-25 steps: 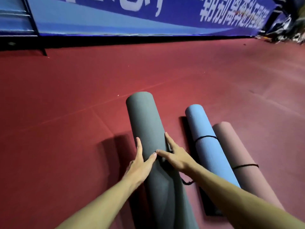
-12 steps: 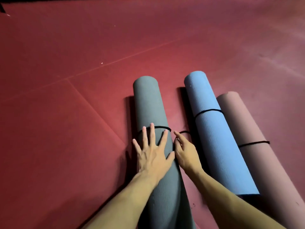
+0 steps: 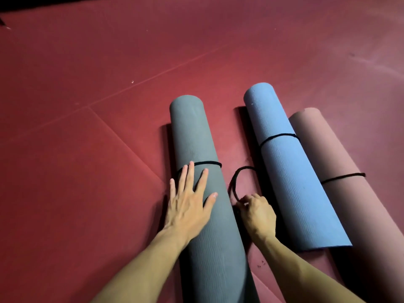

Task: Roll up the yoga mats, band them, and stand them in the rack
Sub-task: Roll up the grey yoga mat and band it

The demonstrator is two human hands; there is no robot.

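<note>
Three rolled yoga mats lie side by side on the red floor. The grey mat (image 3: 196,136) is on the left, with one black band (image 3: 209,163) round its middle. My left hand (image 3: 188,204) lies flat on top of it, fingers straight, just below that band. To its right lies the blue mat (image 3: 290,176), banded, then the pink mat (image 3: 341,162), banded too. Between the grey and blue mats a loose black band (image 3: 235,182) loops on the floor. My right hand (image 3: 255,209) pinches its near end.
The red padded floor (image 3: 87,149) spreads all around, with seam lines running across it. A dark strip shows at the top left edge. No rack is in view.
The view dropped from the blue wall to the floor. A band now circles the grey mat. My left hand flattened on the roll, and my right hand moved to the loose band.
</note>
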